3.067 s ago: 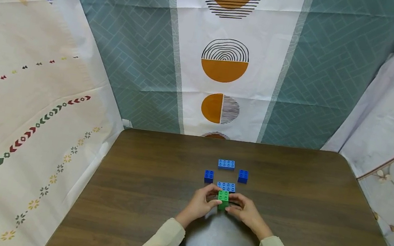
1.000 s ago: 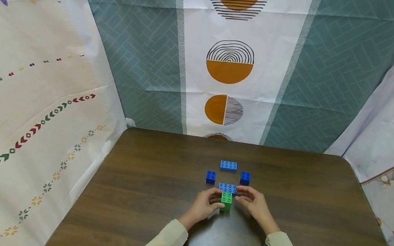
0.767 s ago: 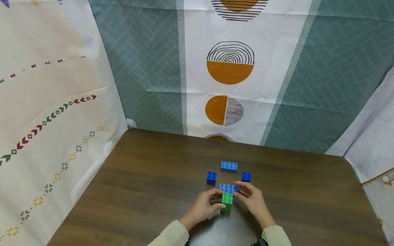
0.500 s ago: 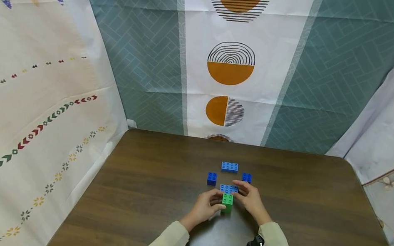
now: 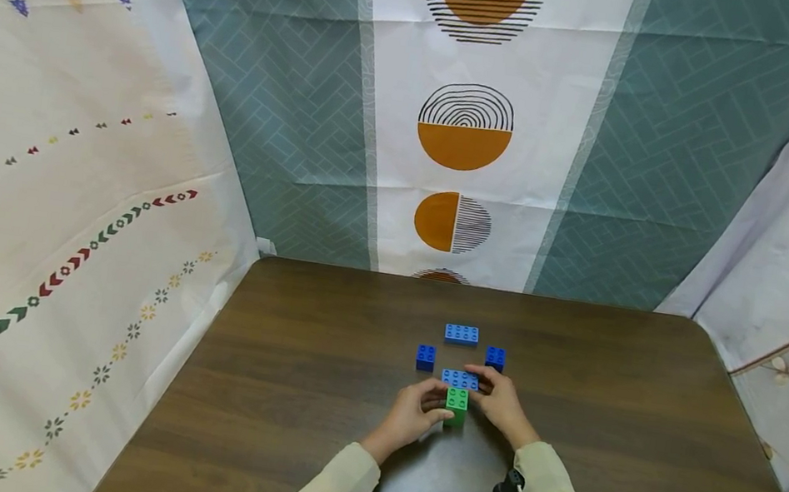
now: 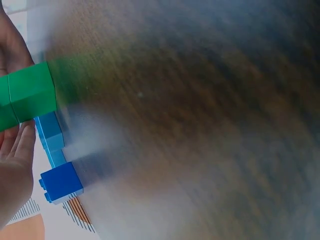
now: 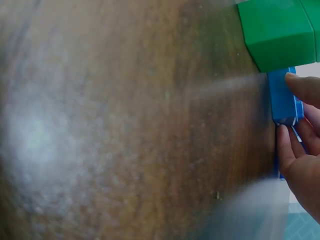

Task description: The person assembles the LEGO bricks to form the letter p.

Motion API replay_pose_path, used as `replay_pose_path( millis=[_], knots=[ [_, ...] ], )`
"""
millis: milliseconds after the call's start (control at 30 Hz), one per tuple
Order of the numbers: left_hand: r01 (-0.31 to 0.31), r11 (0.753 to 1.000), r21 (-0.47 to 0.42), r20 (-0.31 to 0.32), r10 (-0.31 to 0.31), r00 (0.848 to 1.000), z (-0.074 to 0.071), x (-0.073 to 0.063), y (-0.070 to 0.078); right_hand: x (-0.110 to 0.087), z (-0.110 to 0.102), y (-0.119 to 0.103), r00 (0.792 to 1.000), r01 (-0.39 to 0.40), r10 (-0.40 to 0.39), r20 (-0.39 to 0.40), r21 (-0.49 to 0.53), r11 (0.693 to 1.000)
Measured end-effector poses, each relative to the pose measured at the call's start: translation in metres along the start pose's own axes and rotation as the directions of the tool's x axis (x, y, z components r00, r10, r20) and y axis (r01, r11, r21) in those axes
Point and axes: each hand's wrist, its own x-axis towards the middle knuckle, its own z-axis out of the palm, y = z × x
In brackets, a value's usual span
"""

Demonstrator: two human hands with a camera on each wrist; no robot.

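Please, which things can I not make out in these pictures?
- Head view: the near face of the nearer light-blue brick, mostly behind the green stack.
- Left wrist view: the stack's top studs, cut off by the left edge; the wood grain of the table, blurred.
- Right wrist view: part of the right hand, cut off by the right edge.

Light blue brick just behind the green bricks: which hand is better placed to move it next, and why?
Probably the right hand: it pinches the light blue brick at its right end, while the left hand is busy holding the green bricks.
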Motion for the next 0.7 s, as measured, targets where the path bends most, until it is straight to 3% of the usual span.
replay_pose_path(
  millis=[400, 700],
  knots=[
    [0.005, 1.000, 0.015, 0.011, -0.005, 1.000, -0.001, 0.000, 0.001, 0.000, 0.000, -0.002, 0.998, 0.052, -0.054, -0.024, -0.064, 0.997],
    [0.013, 1.000, 0.022, 0.014, -0.013, 1.000, 0.000, 0.000, 0.000, -0.003, -0.009, -0.011, 0.995, 0.093, -0.094, -0.025, -0.048, 0.995]
  ],
)
